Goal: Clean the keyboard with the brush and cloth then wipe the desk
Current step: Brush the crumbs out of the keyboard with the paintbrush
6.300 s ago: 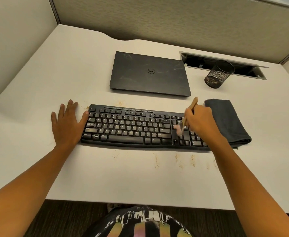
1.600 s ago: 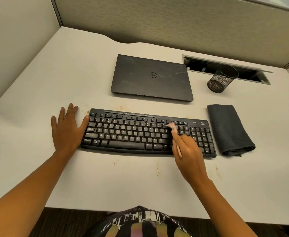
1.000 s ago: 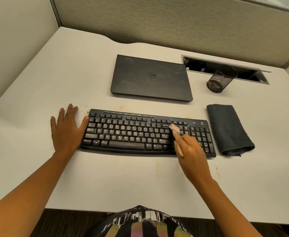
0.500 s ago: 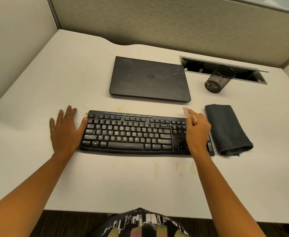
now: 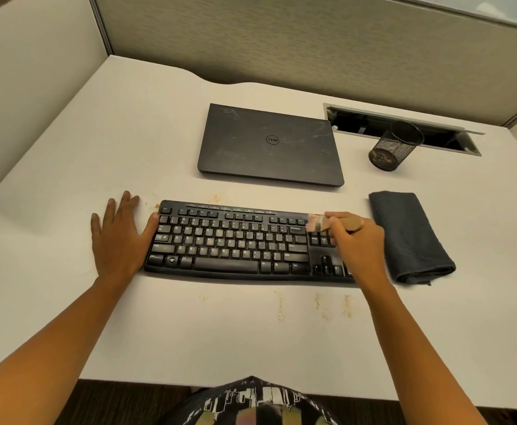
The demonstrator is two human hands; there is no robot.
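The right hand [image 5: 358, 240] is gripping the small wooden-handled brush [image 5: 320, 223], its long axis lying sideways, bristles pointing left of the grip onto the black plastic keyboard [image 5: 235, 240]. The flat left hand [image 5: 119, 240] is bracing the keyboard's far end; the folded grey cloth [image 5: 410, 237] is lying just right.

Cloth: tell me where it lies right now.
In the head view the cloth lies folded on the desk at the right, just past the right end of the keyboard, nearer the person than the mesh cup.
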